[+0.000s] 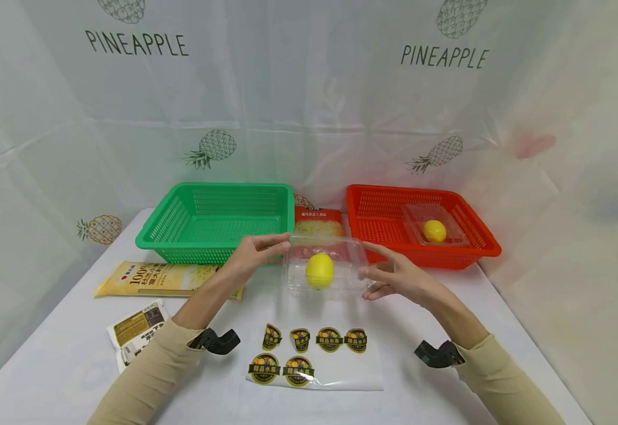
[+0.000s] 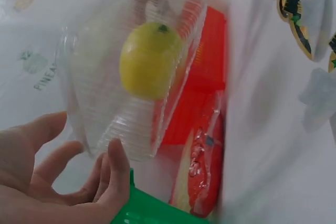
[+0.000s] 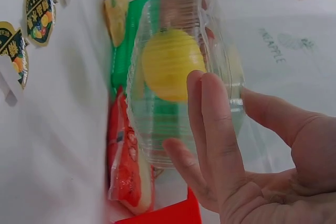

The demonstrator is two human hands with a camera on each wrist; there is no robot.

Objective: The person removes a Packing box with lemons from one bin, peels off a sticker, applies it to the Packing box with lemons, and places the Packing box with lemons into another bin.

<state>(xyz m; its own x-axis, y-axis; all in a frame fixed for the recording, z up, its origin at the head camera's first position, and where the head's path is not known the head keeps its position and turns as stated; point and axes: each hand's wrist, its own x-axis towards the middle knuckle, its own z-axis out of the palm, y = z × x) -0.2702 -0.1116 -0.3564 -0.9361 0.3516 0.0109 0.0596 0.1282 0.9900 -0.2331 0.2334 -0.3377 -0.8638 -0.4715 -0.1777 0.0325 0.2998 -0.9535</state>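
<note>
A yellow packet (image 1: pixel 151 280) lies before the green basket (image 1: pixel 213 244), near what seems a pouch (image 1: pixel 137 324).

The clear box (image 1: pixel 347 267) is glossy, ribbed plastic, the yellow fruit (image 1: pixel 320 270) smooth; around the box, plastic makes the green basket (image 1: pixel 208 244) at ten o'clock and red basket (image 1: pixel 431 255) at two, shiny film the yellow packet (image 1: pixel 165 280) at nine; the sticker sheet (image 1: pixel 348 369) at six is glossy

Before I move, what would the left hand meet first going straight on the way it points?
The clear plastic box with the yellow fruit inside; its side seems to touch the left hand, though depth is unclear.
</note>
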